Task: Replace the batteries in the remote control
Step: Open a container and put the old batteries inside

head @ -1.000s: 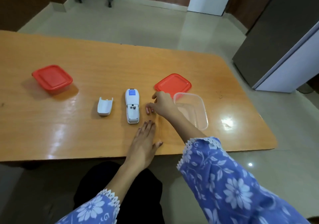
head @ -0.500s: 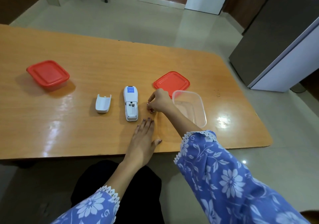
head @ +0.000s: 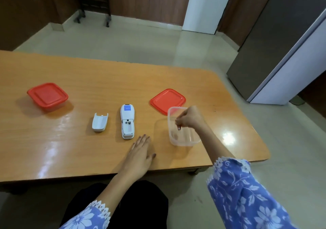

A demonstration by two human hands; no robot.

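Note:
The white remote control lies face down mid-table, its battery bay uncovered and looking empty. Its loose white battery cover sits just left of it. My left hand rests flat on the table, fingertips just short of the remote's near end. Above the clear open container, my right hand has its fingers curled downward, pinching a small dark item that seems to be a battery; most of it is hidden by the fingers.
A red lid lies flat behind the clear container. A closed container with a red lid stands at the far left of the wooden table. A grey cabinet stands on the floor to the right.
My right hand left the spot beside the remote, rose and moved right, and now hangs over the clear container. My left hand stayed flat on the table.

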